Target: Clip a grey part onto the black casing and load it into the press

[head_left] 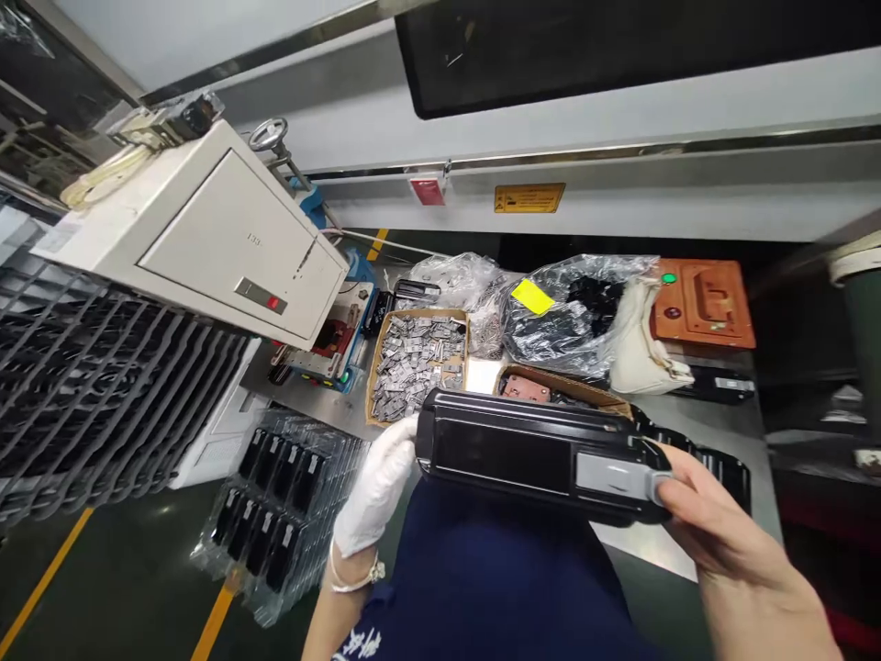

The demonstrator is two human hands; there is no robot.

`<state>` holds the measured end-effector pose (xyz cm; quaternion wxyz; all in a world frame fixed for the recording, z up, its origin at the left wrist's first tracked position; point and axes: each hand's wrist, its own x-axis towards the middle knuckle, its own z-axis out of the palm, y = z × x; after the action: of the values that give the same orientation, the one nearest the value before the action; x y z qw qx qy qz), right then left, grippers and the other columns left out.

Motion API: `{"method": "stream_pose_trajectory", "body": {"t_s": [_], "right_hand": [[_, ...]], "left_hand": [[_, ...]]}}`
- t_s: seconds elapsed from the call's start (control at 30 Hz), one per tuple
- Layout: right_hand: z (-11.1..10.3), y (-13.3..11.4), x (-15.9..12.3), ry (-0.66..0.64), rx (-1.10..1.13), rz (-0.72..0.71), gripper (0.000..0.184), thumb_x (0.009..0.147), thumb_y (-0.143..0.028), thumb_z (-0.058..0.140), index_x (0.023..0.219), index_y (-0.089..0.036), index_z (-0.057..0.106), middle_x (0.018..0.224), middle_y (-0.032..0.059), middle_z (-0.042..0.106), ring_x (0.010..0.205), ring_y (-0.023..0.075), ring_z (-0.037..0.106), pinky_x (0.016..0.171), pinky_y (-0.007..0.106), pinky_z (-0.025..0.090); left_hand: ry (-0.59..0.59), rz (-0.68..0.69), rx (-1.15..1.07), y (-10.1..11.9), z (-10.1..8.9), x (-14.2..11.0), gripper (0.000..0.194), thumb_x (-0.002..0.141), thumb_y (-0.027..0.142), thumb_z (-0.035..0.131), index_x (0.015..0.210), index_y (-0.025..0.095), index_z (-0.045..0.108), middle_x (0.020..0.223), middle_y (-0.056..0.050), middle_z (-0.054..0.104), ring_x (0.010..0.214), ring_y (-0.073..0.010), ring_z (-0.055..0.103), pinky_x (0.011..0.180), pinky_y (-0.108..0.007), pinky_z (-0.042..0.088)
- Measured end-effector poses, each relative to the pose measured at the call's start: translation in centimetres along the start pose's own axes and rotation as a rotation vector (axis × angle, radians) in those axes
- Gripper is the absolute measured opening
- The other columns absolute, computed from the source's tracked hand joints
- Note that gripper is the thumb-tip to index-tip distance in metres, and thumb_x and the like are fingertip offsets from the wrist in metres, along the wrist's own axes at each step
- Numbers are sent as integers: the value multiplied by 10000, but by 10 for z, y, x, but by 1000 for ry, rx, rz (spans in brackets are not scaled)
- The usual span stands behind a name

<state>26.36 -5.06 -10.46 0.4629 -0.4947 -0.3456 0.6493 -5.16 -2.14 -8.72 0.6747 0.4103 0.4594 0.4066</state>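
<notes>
My left hand (377, 491), in a white glove, grips the left end of a long black plastic housing (529, 452). My bare right hand (716, 532) grips its right end, with the thumb on a grey panel (612, 475). I hold it flat, close to me, over my blue apron (496, 578). Just past it sits a cardboard box of small metal parts (418, 360). Far right lies an orange block (702, 303). Near left stand clear trays of black parts (282, 505).

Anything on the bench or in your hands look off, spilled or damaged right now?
Nothing looks damaged. One oddity: the left hand wears a white glove while the right hand is bare, both gripping the black panel. The small metal parts lie heaped loose but stay inside their cardboard box, not spilled onto the bench.
</notes>
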Motion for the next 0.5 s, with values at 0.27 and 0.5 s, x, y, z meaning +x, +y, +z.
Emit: {"method": "stream_pose_trajectory", "body": {"t_s": [0.27,0.5], "right_hand": [[-11,1,-10,-106,-25,-31,560,793,-768,808,780,-209,827,948,164,762,999,393,725,975,519,574],[-17,13,-8,-111,-28,29,589,775,-782,818,872,-202,843,863,146,746,894,353,726,891,465,594]], "left_hand": [[371,296,654,52,-25,20,537,1118,605,371,1275,293,779,1385,13,742,1417,-199,603,1334,-395,318],[-102,871,1085,116,15,18,370,1121,372,504,1473,365,617,1462,72,689,1474,-193,554,1374,-458,237]]}}
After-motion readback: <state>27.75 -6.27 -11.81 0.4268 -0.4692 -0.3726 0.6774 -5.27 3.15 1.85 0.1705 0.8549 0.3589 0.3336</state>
